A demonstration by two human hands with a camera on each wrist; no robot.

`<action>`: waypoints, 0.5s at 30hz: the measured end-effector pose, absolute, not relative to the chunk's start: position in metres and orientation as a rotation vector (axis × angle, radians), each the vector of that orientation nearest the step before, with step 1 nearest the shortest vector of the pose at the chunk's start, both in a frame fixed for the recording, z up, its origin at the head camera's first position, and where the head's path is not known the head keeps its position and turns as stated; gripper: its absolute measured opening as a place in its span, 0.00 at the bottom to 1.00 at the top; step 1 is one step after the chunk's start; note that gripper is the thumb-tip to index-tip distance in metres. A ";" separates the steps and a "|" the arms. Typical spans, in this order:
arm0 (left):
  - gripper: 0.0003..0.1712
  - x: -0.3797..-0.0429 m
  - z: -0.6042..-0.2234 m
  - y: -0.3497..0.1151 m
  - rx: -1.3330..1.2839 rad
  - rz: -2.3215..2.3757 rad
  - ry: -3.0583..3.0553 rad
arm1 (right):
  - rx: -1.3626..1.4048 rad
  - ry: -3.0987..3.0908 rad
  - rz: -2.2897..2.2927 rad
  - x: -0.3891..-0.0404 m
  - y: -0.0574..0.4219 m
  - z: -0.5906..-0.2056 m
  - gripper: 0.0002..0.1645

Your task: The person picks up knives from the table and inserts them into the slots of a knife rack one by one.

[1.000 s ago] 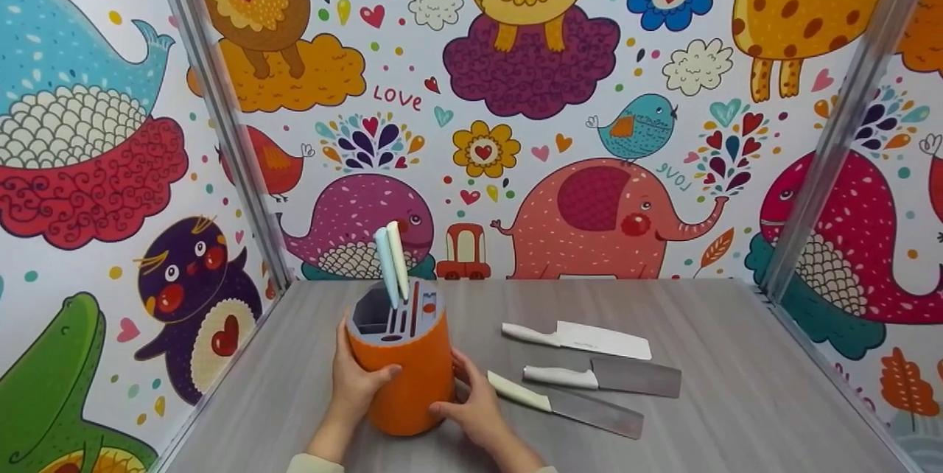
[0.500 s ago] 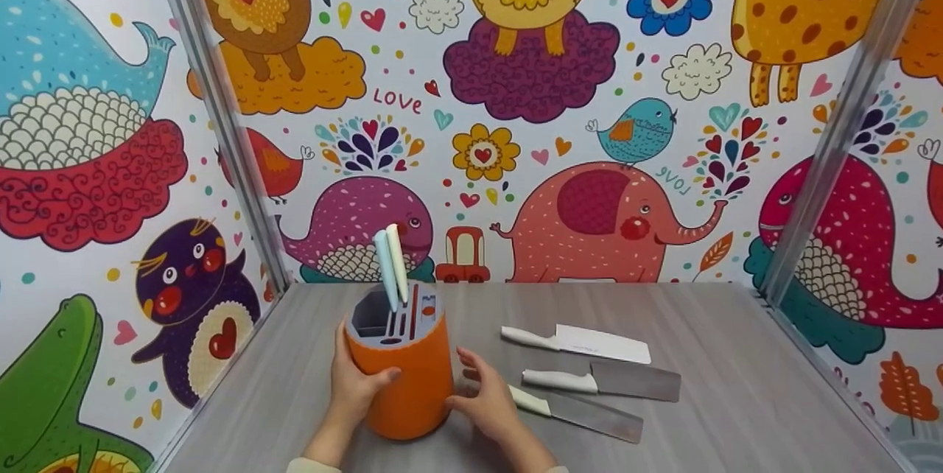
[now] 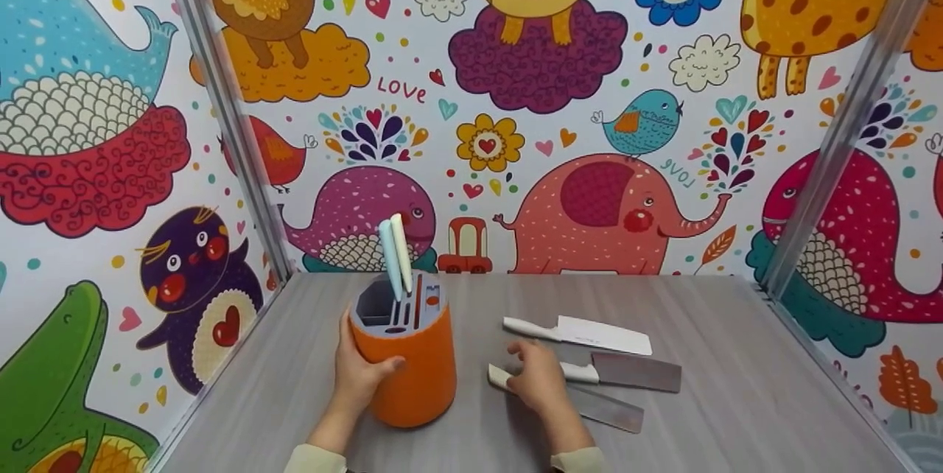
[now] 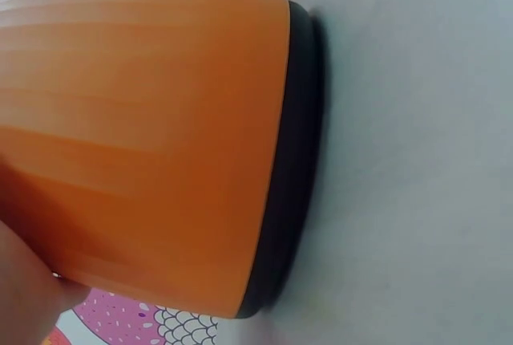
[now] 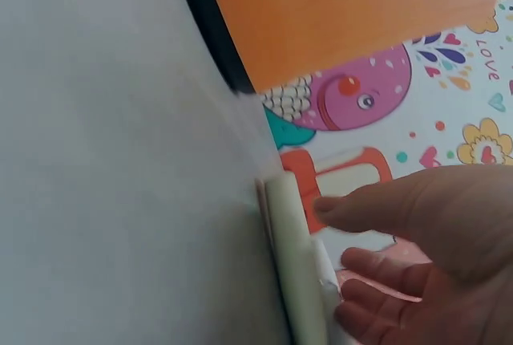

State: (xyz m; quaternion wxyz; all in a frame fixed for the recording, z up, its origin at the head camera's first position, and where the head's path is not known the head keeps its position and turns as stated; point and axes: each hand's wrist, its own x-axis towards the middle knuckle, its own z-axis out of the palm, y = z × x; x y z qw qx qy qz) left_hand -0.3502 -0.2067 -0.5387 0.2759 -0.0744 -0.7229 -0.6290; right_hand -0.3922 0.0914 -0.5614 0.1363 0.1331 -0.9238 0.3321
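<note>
An orange knife block [image 3: 412, 377] stands upright on the table, its grey slotted top holding a light-blue handle [image 3: 390, 259] and a cream handle [image 3: 401, 252]. My left hand [image 3: 359, 379] grips the block's left side, thumb across the front; its other fingers are mostly hidden. My right hand [image 3: 541, 381] is over the nearest knife, whose cream handle [image 5: 292, 249] lies beside the thumb and fingers in the right wrist view. Thumb and fingertips there are apart, not closed round it. Beyond lie a white-handled cleaver [image 3: 637, 372] and a white-bladed cleaver [image 3: 604, 334].
The grey wood-grain table [image 3: 707, 429] is enclosed by panels printed with cartoon animals. Metal posts [image 3: 832, 134] stand at the back corners. The knife blades point right, lying close together.
My right hand has left the block's right side and moved right, over the handle of the nearest knife. My left hand keeps its hold on the block. The head view has tilted slightly.
</note>
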 end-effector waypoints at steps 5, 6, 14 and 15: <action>0.63 -0.350 -0.539 -0.207 -0.164 -1.663 -1.977 | 0.385 -2.743 0.875 -0.392 0.101 -0.559 0.22; 0.63 -0.350 -0.538 -0.207 -0.158 -1.658 -1.985 | 0.389 -2.756 0.868 -0.392 0.102 -0.559 0.21; 0.62 -0.350 -0.538 -0.207 -0.158 -1.666 -1.990 | 0.433 -2.838 0.886 -0.392 0.111 -0.555 0.17; 0.62 -0.350 -0.538 -0.207 -0.160 -1.664 -1.989 | 0.438 -2.847 0.894 -0.392 0.112 -0.554 0.17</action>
